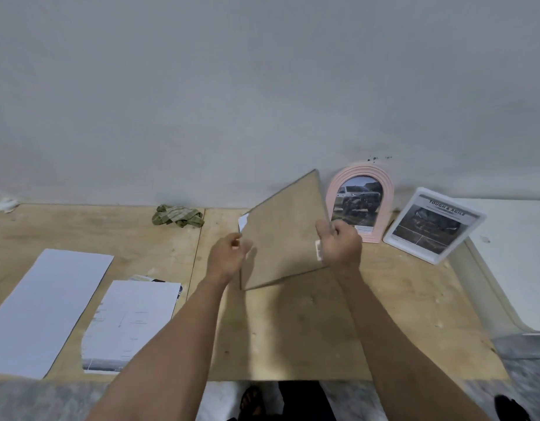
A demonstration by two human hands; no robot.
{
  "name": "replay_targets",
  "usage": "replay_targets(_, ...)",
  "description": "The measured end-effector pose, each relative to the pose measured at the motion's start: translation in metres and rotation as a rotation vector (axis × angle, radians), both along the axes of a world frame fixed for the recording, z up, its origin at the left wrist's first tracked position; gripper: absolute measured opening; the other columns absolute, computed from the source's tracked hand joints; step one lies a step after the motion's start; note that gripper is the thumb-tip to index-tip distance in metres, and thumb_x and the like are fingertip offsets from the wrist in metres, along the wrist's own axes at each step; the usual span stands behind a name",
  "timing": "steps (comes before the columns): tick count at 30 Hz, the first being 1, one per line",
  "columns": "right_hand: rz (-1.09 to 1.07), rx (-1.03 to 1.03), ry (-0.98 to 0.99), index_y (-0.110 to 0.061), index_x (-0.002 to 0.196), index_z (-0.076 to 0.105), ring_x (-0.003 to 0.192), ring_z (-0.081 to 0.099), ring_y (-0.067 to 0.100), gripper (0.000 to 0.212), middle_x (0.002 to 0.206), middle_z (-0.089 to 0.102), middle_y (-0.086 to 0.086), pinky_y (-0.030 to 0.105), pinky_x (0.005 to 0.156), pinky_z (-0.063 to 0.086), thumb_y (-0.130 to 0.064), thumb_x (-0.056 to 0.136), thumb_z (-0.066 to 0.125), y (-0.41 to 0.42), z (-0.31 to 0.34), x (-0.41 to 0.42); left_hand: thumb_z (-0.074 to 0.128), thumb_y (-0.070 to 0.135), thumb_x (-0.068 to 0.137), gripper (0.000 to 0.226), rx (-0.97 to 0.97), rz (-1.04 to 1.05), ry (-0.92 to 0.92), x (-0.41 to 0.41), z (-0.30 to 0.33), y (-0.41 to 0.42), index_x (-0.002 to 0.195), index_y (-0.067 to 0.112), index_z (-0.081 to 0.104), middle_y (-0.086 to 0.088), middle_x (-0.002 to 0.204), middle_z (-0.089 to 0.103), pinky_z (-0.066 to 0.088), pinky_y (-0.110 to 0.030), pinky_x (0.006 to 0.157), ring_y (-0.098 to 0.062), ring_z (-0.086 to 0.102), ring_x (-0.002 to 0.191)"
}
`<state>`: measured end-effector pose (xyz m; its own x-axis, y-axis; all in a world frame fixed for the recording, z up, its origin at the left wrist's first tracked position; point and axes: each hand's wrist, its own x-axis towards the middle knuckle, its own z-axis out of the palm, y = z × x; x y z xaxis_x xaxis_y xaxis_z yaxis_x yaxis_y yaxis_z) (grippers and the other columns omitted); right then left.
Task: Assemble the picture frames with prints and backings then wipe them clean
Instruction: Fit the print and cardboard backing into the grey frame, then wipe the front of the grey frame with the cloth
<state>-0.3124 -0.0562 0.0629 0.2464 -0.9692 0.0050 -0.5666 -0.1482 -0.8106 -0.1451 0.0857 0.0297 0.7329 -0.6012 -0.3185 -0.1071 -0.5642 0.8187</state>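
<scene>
A brown backing board (282,235) is held tilted above the plywood sheet (293,329), its plain back towards me. My left hand (227,256) pinches its left edge, where a white print corner (243,221) sticks out behind it. My right hand (340,243) grips the right edge, with a bit of white frame (318,250) showing by the fingers. Against the wall behind stand a pink arched frame (360,200) with a car print and a white rectangular frame (433,226) with a dark print.
A green striped cloth (177,215) lies crumpled by the wall. White paper sheets (47,308) and face-down prints (132,323) lie at the left. A white slab (512,256) borders the plywood on the right. My feet show at the bottom edge.
</scene>
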Motion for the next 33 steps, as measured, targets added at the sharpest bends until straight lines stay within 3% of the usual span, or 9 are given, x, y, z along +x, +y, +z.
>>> replay_targets(4, 0.088, -0.294, 0.169, -0.012, 0.078, 0.052, 0.073, 0.055, 0.032, 0.025, 0.078, 0.062, 0.01, 0.035, 0.06, 0.034, -0.033, 0.091, 0.054, 0.038, 0.05, 0.049, 0.054, 0.057, 0.09, 0.045, -0.258, 0.039, -0.214, -0.017, 0.091, -0.056, 0.08, 0.016, 0.072, 0.0, 0.082, 0.071, 0.049, -0.035, 0.074, -0.02, 0.063, 0.078)
replay_targets(7, 0.14, -0.415, 0.132, -0.01, 0.082, 0.055, 0.077, 0.058, 0.034, 0.012, 0.085, 0.063, 0.009, 0.033, 0.058, 0.028, -0.016, 0.086, 0.045, 0.064, 0.064, 0.069, 0.06, 0.055, 0.078, 0.044, -0.191, 0.176, -0.344, -0.021, 0.126, -0.062, 0.065, 0.013, 0.063, -0.001, 0.067, 0.066, 0.046, -0.033, 0.062, -0.024, 0.06, 0.067)
replay_targets(11, 0.354, -0.47, 0.139, -0.013, 0.09, 0.056, 0.083, 0.058, 0.029, 0.01, 0.092, 0.063, 0.004, 0.033, 0.062, 0.03, -0.017, 0.085, 0.049, 0.091, 0.063, 0.084, 0.061, 0.026, 0.081, 0.024, -0.141, 0.36, -0.299, -0.004, 0.129, -0.034, 0.068, 0.007, 0.063, -0.002, 0.062, 0.06, 0.033, -0.028, 0.047, -0.025, 0.057, 0.061)
replay_targets(14, 0.617, -0.458, 0.073, -0.02, 0.104, 0.056, 0.096, 0.055, 0.02, 0.024, 0.103, 0.061, -0.002, 0.035, 0.079, 0.039, -0.038, 0.09, 0.053, 0.094, 0.057, 0.093, 0.063, 0.022, 0.083, 0.021, -0.207, 0.575, -0.145, 0.026, 0.117, 0.008, 0.075, 0.004, 0.068, -0.006, 0.069, 0.065, 0.051, -0.032, 0.06, -0.031, 0.063, 0.072)
replay_targets(16, 0.531, -0.374, 0.03, -0.02, 0.117, 0.055, 0.107, 0.051, 0.021, 0.039, 0.114, 0.058, 0.0, 0.038, 0.091, 0.037, -0.05, 0.092, 0.05, 0.081, 0.056, 0.09, 0.065, 0.025, 0.083, 0.024, -0.262, 0.675, -0.08, 0.046, 0.103, 0.043, 0.075, 0.003, 0.069, -0.01, 0.075, 0.067, 0.055, -0.039, 0.074, -0.031, 0.064, 0.076)
replay_targets(20, 0.308, -0.101, 0.277, -0.014, 0.138, 0.037, 0.126, 0.035, 0.034, 0.06, 0.137, 0.04, 0.016, 0.046, 0.103, 0.028, -0.056, 0.096, 0.036, 0.038, 0.05, 0.074, 0.06, 0.027, 0.08, 0.02, -0.346, 0.78, 0.04, 0.052, 0.087, 0.107, 0.072, 0.009, 0.061, -0.012, 0.065, 0.054, 0.056, -0.049, 0.06, -0.024, 0.051, 0.06)
replay_targets(22, 0.302, 0.044, 0.3, -0.011, 0.135, 0.04, 0.122, 0.04, 0.034, 0.06, 0.135, 0.042, 0.019, 0.045, 0.1, 0.031, -0.056, 0.097, 0.028, 0.029, 0.049, 0.071, 0.059, 0.02, 0.084, 0.017, -0.398, 0.788, 0.114, 0.044, 0.088, 0.128, 0.071, 0.009, 0.058, -0.011, 0.063, 0.051, 0.055, -0.047, 0.057, -0.025, 0.047, 0.056)
replay_targets(26, 0.344, 0.158, 0.145, -0.006, 0.096, 0.061, 0.072, 0.052, 0.026, 0.061, 0.097, 0.063, 0.015, 0.034, 0.068, 0.036, -0.053, 0.101, 0.023, 0.041, 0.04, 0.071, 0.061, 0.021, 0.084, 0.017, -0.428, 0.803, 0.149, 0.023, 0.074, 0.161, 0.08, 0.004, 0.062, -0.014, 0.074, 0.053, 0.047, -0.04, 0.062, -0.026, 0.05, 0.067)
replay_targets(33, 0.419, 0.143, 0.199, -0.007, 0.104, 0.067, 0.095, 0.058, 0.033, 0.061, 0.108, 0.066, 0.016, 0.033, 0.072, 0.036, -0.052, 0.1, 0.026, 0.086, 0.002, 0.073, 0.059, 0.017, 0.087, 0.011, -0.441, 0.902, 0.314, -0.004, 0.051, 0.212, 0.082, 0.007, 0.06, -0.017, 0.071, 0.053, 0.046, -0.042, 0.061, -0.027, 0.049, 0.061)
